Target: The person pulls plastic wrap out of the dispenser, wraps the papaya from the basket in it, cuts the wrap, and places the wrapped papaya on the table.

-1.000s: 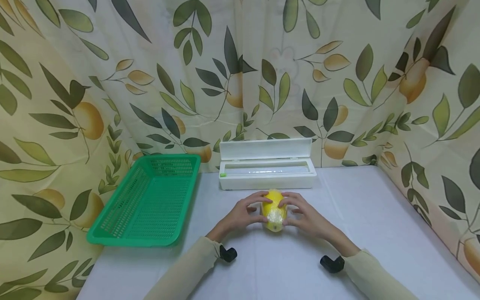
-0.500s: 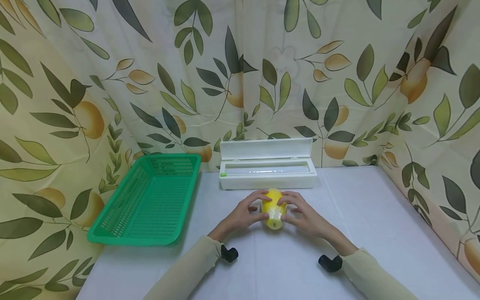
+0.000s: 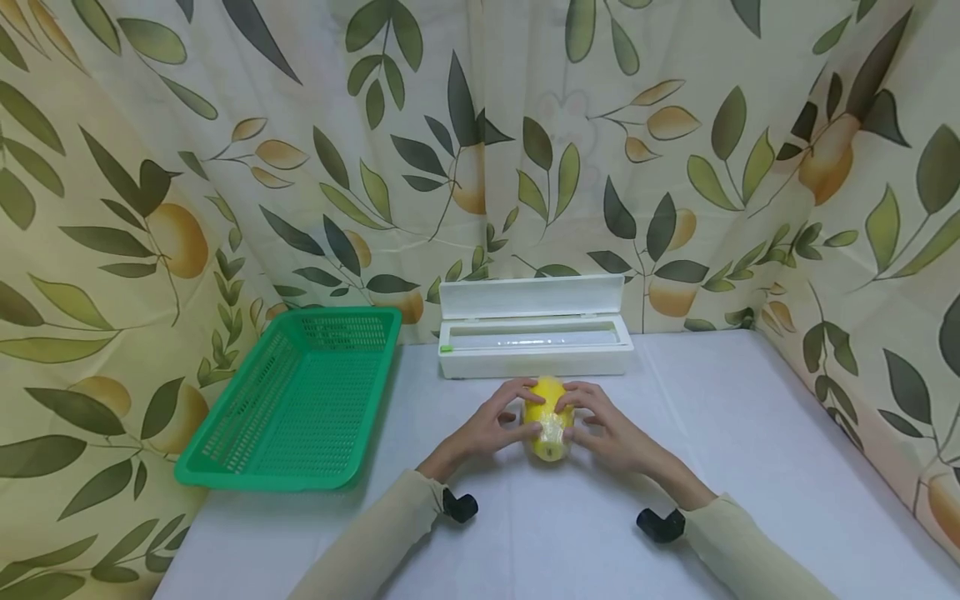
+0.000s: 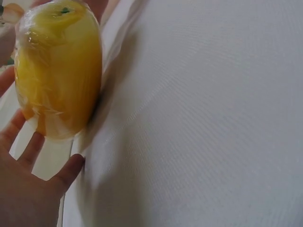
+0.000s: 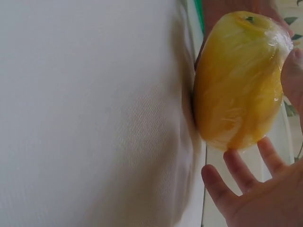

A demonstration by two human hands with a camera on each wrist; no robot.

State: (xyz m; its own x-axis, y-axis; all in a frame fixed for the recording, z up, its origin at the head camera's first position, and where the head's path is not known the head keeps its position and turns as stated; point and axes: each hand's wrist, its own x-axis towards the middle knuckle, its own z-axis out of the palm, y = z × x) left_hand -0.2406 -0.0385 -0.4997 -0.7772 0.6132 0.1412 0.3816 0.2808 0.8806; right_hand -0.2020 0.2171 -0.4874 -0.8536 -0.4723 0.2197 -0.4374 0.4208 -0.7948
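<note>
An oval yellow fruit (image 3: pixel 549 421), wrapped in shiny clear film, rests on the white-covered table in front of the body. A small green spot marks the end facing me, plain in the left wrist view on the fruit (image 4: pixel 61 71) and in the right wrist view on the fruit (image 5: pixel 239 85). My left hand (image 3: pixel 480 429) holds its left side, thumb near the closer end and fingers over the top. From the right, my right hand (image 3: pixel 611 429) holds it in the same way. Some lower fingers of each hand stand spread apart from the fruit.
Behind the hands stands a white cling film dispenser (image 3: pixel 536 365) with its lid raised and a film roll inside. To the left lies a green plastic basket (image 3: pixel 352 479). A leaf-and-fruit patterned curtain (image 3: pixel 540 242) borders the table (image 3: pixel 750 467) at the back and sides.
Both hands keep their hold on the wrapped fruit. It has tipped or shifted very slightly, and the thumbs have moved a little; dispenser and basket stay where they were.
</note>
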